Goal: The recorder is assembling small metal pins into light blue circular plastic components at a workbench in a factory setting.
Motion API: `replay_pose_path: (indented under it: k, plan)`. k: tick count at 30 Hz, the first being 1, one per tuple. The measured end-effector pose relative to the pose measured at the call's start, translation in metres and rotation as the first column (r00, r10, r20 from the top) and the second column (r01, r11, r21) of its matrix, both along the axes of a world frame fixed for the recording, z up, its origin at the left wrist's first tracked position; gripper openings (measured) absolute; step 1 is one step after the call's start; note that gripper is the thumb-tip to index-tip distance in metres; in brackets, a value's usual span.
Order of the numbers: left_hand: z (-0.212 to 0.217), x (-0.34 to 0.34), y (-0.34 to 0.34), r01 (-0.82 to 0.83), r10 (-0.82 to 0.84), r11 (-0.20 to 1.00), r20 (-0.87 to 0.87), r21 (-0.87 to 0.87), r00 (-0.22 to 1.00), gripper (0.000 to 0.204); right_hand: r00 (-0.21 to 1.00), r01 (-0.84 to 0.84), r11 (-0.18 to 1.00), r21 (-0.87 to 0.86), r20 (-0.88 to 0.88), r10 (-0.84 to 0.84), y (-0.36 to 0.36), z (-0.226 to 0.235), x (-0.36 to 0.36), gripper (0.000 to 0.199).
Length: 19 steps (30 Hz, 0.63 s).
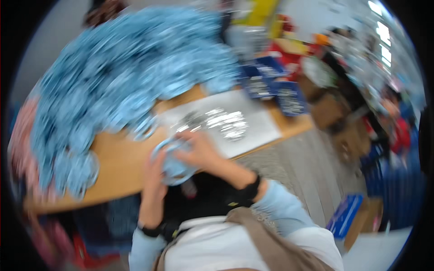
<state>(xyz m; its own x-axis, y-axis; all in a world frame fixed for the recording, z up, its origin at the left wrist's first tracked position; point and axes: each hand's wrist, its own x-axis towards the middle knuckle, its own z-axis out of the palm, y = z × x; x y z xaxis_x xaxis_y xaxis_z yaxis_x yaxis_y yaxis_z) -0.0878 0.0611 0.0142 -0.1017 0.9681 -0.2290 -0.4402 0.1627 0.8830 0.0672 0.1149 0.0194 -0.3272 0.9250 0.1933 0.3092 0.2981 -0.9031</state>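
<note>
A large heap of pale blue round pieces [122, 77] rises up and to the left of the hands, covering much of the wooden desk [117, 167]. Beyond the hands lies a grey sheet [257, 131] with shiny silver bits [226, 122]. Left hand [153, 176] and right hand [199, 151] close together around one blue round piece [174, 165] at the desk's near edge, right hand on top; blur hides the fingers.

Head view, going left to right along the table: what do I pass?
Blue pile → left hand → blue round piece held in both hands → right hand → silvery pieces on a white sheet → dark blue boxes.
</note>
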Motion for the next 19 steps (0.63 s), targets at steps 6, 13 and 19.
replay_pose_path:
  k: [6,13,19]
  plan:
    - [0.017,-0.007,-0.001,0.093,-0.086,0.996,0.3,-0.008,0.95,0.038,0.99,0.079,0.946,0.314,-0.132,-0.038,-0.001,0.036,-0.007,0.043]
    - [0.005,-0.016,0.012,0.34,-0.345,0.939,0.192,0.06,0.919,0.041,0.983,0.129,0.965,0.227,-0.155,-0.095,-0.03,0.053,0.019,0.041]
    - [0.019,-0.023,0.014,0.505,-0.492,0.846,-0.113,0.171,0.863,0.044,0.976,0.09,0.977,0.193,-0.212,-0.047,-0.032,0.046,0.011,0.041]
